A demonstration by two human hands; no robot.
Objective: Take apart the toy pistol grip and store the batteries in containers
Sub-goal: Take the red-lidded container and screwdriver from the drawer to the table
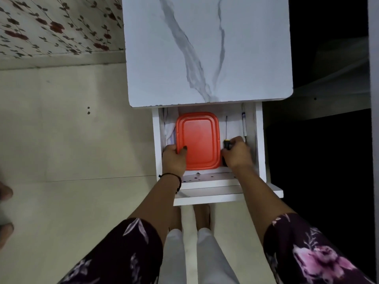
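You are at the gathering step, both hands inside the open drawer [258,140] under the marble table [205,48]. Your left hand [174,158] curls round the near left edge of the orange-lidded container [199,140], thumb on the lid. Your right hand [238,154] is wrapped round the handle of the screwdriver [226,143] just beside it. The toy pistol grip and batteries are not in view. Next, I judge, lift both out onto the table.

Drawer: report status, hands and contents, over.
Left hand grips orange container, lid on. Right hand holds screwdriver by handle. Both inside open drawer. White cloth bunched left of container.
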